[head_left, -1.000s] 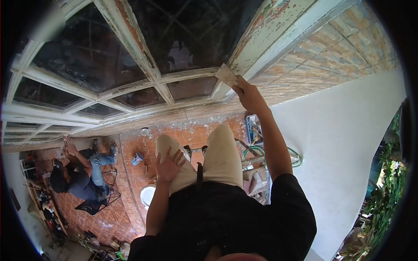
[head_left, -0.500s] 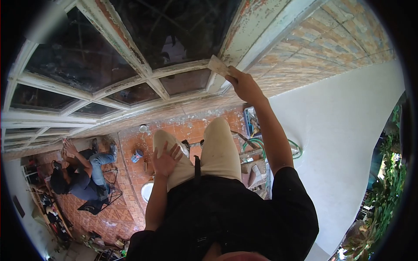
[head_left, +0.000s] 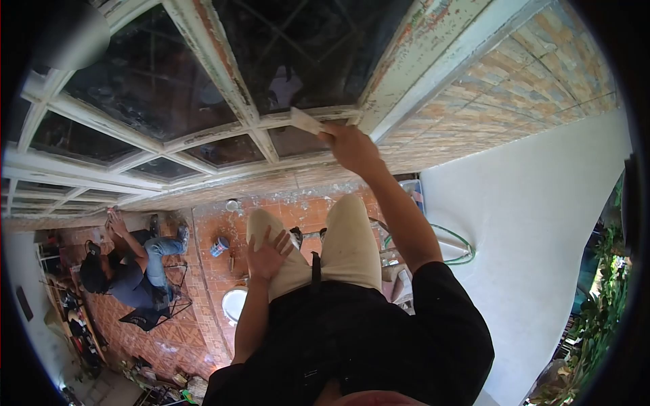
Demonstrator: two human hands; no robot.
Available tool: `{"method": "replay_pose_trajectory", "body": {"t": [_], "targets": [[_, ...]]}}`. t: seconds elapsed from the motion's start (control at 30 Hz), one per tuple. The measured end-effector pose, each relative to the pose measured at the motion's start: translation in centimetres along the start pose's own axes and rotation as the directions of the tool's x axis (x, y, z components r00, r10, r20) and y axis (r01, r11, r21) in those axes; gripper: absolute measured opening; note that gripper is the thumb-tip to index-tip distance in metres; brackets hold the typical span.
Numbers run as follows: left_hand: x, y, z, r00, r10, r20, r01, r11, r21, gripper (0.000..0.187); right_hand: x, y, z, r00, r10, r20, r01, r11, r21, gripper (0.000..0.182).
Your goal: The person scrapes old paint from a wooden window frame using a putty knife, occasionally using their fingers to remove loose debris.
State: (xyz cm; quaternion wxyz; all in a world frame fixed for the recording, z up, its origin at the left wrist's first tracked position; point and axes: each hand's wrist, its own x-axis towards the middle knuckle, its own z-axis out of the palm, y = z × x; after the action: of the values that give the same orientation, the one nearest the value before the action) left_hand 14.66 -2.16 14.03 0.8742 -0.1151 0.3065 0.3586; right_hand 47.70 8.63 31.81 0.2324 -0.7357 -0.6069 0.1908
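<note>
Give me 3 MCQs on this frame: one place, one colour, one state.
1. Where does the left hand rest?
A. on the person's own thigh
B. on the window frame
C. on the white wall

2. What colour are the trousers?
A. blue
B. beige
C. red

3. What is the right hand doing?
A. hanging open and bare
B. gripping a scraper against the window frame
C. holding a bucket

Key:
1 A, the open palm lies flat on the left thigh.
2 B, both legs show pale beige cloth.
3 B, the fingers close on the handle and the blade lies at the frame's flaking horizontal bar.
</note>
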Motion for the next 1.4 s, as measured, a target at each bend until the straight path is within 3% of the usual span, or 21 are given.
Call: {"method": "replay_pose_trajectory", "body": {"t": [0.13,0.27,0.33,0.43,0.57,0.63,0.77,0.83,0.87,0.9,0.93,0.97,1.03,1.1,1.17,1.2,1.3,1.33,1.4], "targets": [[0.3,0.4,-0.7,0.993,-0.061,0.103,0.064,0.998,-0.024,0.065,-1.0,-0.3,-3.3,0.994,0.114,-0.002,-0.113,0.987,-0.117,0.026],[0.5,0.6,-0.7,0.987,-0.096,0.127,0.100,0.995,-0.021,0.063,0.0,-1.2,-4.0,0.997,0.073,0.026,-0.066,0.976,-0.207,0.026],[0.4,0.5,-0.8,0.989,-0.096,0.115,0.099,0.995,-0.023,0.060,1.0,-1.5,-2.5,0.997,0.024,0.078,-0.018,0.997,-0.073,0.026],[0.5,0.4,-0.7,0.991,-0.092,0.101,0.098,0.994,-0.057,0.062,2.5,-4.3,1.6,0.990,-0.069,0.125,0.080,0.994,-0.080,0.027],[0.2,0.5,-0.6,0.994,-0.068,0.084,0.072,0.996,-0.047,0.064,2.3,-3.1,3.3,0.994,-0.031,0.109,0.027,0.999,0.042,0.026],[0.1,0.5,-0.6,0.993,-0.075,0.086,0.080,0.995,-0.053,0.065,1.9,-0.5,2.4,0.980,0.026,0.195,-0.034,0.999,0.040,0.032],[0.4,0.5,-0.7,0.993,-0.088,0.084,0.091,0.995,-0.029,0.066,-0.5,3.6,-2.2,0.989,0.062,0.132,-0.074,0.993,0.091,0.035],[0.6,0.5,-0.4,0.991,-0.097,0.087,0.102,0.993,-0.052,0.064,-1.7,4.7,-4.2,0.994,-0.100,0.049,0.088,0.974,0.209,0.045],[0.5,0.4,-0.2,0.995,-0.083,0.064,0.085,0.996,-0.022,0.063,-2.6,4.9,-5.3,0.994,-0.097,0.048,0.086,0.976,0.200,0.045],[0.4,0.4,0.0,0.997,-0.066,0.040,0.066,0.998,0.006,0.063,-3.8,3.7,-7.1,0.979,0.121,0.166,-0.185,0.870,0.457,0.049],[0.5,0.4,-0.2,0.997,-0.070,0.043,0.070,0.998,0.001,0.063,-4.7,3.1,-8.1,0.898,0.288,0.332,-0.438,0.636,0.635,0.053],[0.5,0.5,-0.5,0.995,-0.071,0.064,0.071,0.997,0.000,0.062,-5.4,3.0,-8.1,0.897,0.294,0.331,-0.441,0.638,0.631,0.053],[0.6,0.5,-0.7,0.992,-0.083,0.090,0.083,0.997,0.005,0.062,-6.5,2.8,-8.3,0.946,0.228,0.232,-0.325,0.664,0.674,0.047],[0.5,0.6,-0.6,0.995,-0.077,0.061,0.077,0.997,0.003,0.062,-7.0,3.3,-7.6,0.961,0.170,0.219,-0.274,0.693,0.667,0.052],[0.4,0.6,-0.5,0.994,-0.080,0.074,0.079,0.997,0.019,0.062,-6.9,3.6,-5.1,0.985,0.114,-0.132,-0.014,0.807,0.591,0.061],[0.4,0.6,-0.4,0.994,-0.077,0.078,0.075,0.997,0.028,0.062,-6.5,4.7,-3.7,0.966,0.223,-0.128,-0.107,0.800,0.590,0.065],[0.4,0.6,-0.5,0.995,-0.078,0.066,0.077,0.997,0.013,0.064,-6.1,5.9,0.2,0.953,0.261,-0.152,-0.115,0.779,0.616,0.034],[0.5,0.6,-0.6,0.994,-0.077,0.076,0.076,0.997,0.017,0.064,-6.2,5.9,0.4,0.953,0.256,-0.161,-0.106,0.782,0.614,0.034],[0.5,0.6,-0.8,0.993,-0.080,0.085,0.078,0.996,0.032,0.065,-6.3,5.4,0.3,0.965,0.244,-0.099,-0.092,0.664,0.742,0.030]]}}
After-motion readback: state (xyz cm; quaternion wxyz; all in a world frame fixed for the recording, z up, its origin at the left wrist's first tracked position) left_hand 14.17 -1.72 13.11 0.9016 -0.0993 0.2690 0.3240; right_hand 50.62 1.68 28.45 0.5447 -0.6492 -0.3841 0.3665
